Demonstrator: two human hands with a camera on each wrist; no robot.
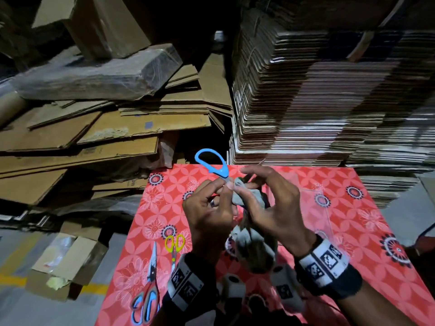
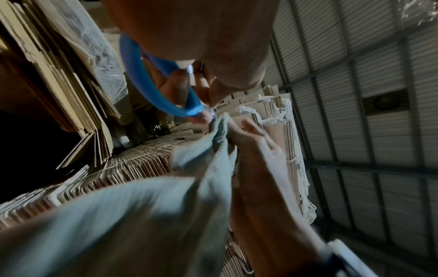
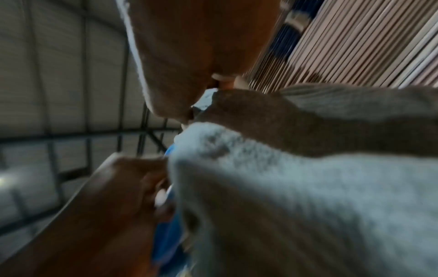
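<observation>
A pair of scissors with a blue handle (image 1: 211,161) is held up over the red patterned table (image 1: 353,231), handle loop pointing away from me. My left hand (image 1: 222,188) pinches the scissors just below the handle. My right hand (image 1: 242,182) grips a grey cloth (image 1: 246,198) wrapped round the blades, which are hidden inside it. The rest of the cloth hangs down between my wrists. In the left wrist view the blue handle (image 2: 147,90) meets the cloth (image 2: 142,215). The right wrist view is filled by the blurred cloth (image 3: 296,196).
Small yellow-handled scissors (image 1: 174,245) and larger red-and-grey-handled scissors (image 1: 148,290) lie on the table's left near side. Flattened cardboard (image 1: 94,137) is piled at the left, and a tall stack of cardboard sheets (image 1: 329,102) stands behind the table.
</observation>
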